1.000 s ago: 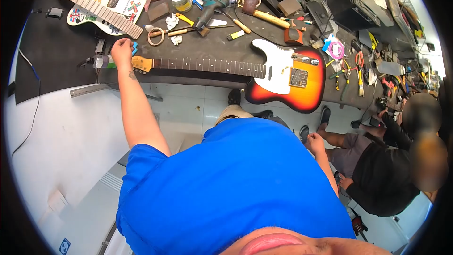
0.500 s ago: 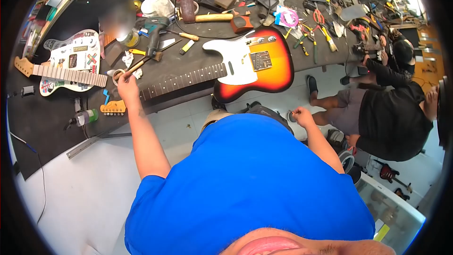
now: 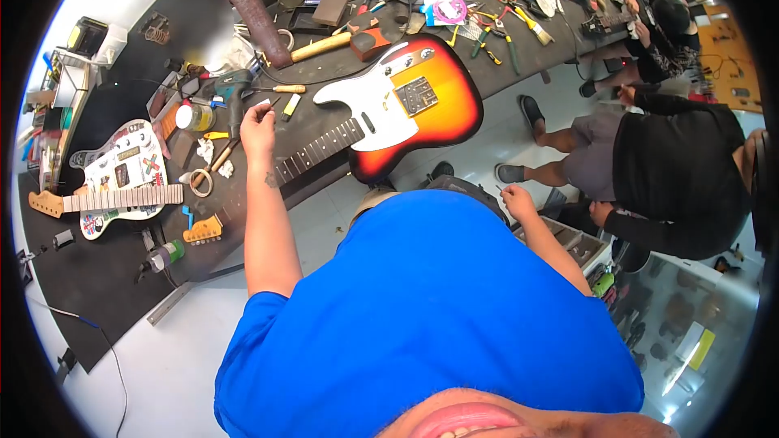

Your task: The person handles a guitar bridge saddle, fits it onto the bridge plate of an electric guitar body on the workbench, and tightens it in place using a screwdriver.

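Note:
My left hand (image 3: pixel 258 128) is over the bench above the guitar's neck, fingers pinched together; what they hold, if anything, I cannot make out. Just past its fingertips lie a pale flat blade (image 3: pixel 264 103) and a cordless drill (image 3: pixel 234 97). A sunburst electric guitar (image 3: pixel 454 101) with a white pickguard lies face up. My forearm and hand cover part of its fretted neck (image 3: pixel 320 148), and the headstock (image 3: pixel 203 229) shows beyond. Low over the floor at my right side, my right hand (image 3: pixel 519 203) has curled fingers around something small and thin.
A sticker-covered white guitar body (image 3: pixel 122 158) lies left under a loose neck (image 3: pixel 126 197). Around it are a tape roll (image 3: pixel 201 193), a jar (image 3: pixel 195 118) and a bottle (image 3: pixel 166 255). A hammer (image 3: pixel 320 47) and pliers (image 3: pixel 484 45) lie farther back. Another person (image 3: pixel 673 170) stands at the right.
My left hand has moved right, away from the tape roll, to beside the drill. The view has turned, shifting the bench. My right hand stays low at my side.

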The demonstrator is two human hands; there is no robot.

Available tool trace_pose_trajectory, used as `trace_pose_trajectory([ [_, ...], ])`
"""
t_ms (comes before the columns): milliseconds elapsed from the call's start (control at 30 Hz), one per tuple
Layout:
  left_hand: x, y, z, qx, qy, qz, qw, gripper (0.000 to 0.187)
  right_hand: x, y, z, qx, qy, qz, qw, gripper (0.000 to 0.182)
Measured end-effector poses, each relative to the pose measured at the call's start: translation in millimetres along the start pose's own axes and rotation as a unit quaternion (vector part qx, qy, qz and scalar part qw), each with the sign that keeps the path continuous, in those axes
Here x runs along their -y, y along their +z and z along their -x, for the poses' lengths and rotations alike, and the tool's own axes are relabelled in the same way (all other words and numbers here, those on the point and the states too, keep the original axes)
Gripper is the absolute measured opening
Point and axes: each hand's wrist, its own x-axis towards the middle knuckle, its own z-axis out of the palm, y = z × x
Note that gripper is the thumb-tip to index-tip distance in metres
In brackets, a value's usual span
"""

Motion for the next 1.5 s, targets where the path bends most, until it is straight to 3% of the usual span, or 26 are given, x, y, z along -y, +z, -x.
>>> trace_pose_trajectory([
  [67,7,-6,-12,0.008,0.001,0.002,1.0,0.019,-16,5,7,-0.03,-0.018,-0.013,0.999,0.022],
  [267,5,-38,-22,-0.041,-0.026,-0.013,0.999,0.024,-17,-6,32,0.013,0.014,0.056,0.998,0.017],
  [367,9,-50,-20,-0.045,-0.051,-0.035,0.997,0.024,-13,-13,33,0.023,0.056,0.003,0.998,0.014],
  [600,38,-99,3,-0.1,0.009,-0.145,0.984,0.026,-1,-24,1,0.035,0.059,-0.065,0.996,0.016],
  [667,47,-122,9,-0.103,-0.007,-0.149,0.983,0.028,1,-24,-10,0.04,0.049,-0.066,0.996,0.016],
  [733,38,-138,22,-0.109,-0.09,-0.123,0.982,0.027,3,-24,-25,0.053,0.051,-0.07,0.995,0.015],
  [833,72,-164,27,-0.143,-0.043,-0.131,0.98,0.026,37,-30,-24,0.05,0.054,-0.033,0.997,0.014],
  [967,78,-170,40,-0.139,-0.088,0.016,0.986,0.022,52,-36,-30,-0.018,-0.084,0.124,0.989,0.027],
  [1000,68,-169,46,-0.133,-0.12,0.066,0.982,0.025,41,-38,-29,-0.036,-0.063,0.133,0.988,0.027],
  [1033,67,-168,48,-0.124,-0.132,0.247,0.952,0.033,35,-37,-46,-0.054,-0.054,0.141,0.987,0.028],
  [1100,-33,-138,83,-0.088,-0.133,0.486,0.859,0.034,9,-28,-84,-0.089,-0.083,0.161,0.979,0.027],
  [1133,-88,-122,102,-0.073,-0.143,0.589,0.792,0.034,11,-28,-85,-0.064,-0.061,0.103,0.991,0.026],
  [1233,-100,-118,100,0.057,-0.04,0.562,0.824,0.029,31,-39,-85,-0.019,0.0,-0.047,0.999,0.022],
  [1300,-67,-114,73,0.081,-0.077,0.314,0.943,0.03,44,-40,-81,-0.002,0.014,-0.101,0.995,0.019],
  [1333,-50,-113,63,0.086,-0.092,0.177,0.976,0.03,48,-40,-79,-0.002,0.015,-0.105,0.994,0.018],
  [1367,-45,-107,64,0.084,-0.073,0.155,0.982,0.031,53,-38,-81,0.001,0.014,-0.109,0.994,0.018],
  [1400,-56,-104,68,0.089,-0.095,0.305,0.944,0.03,57,-35,-81,0.005,0.015,-0.113,0.993,0.017],
  [1467,-87,-98,84,0.096,-0.138,0.576,0.8,0.029,63,-32,-77,0.006,-0.001,-0.08,0.997,0.018],
  [1500,-90,-95,86,0.078,-0.116,0.598,0.789,0.027,61,-31,-75,0.003,-0.008,-0.063,0.998,0.018],
])
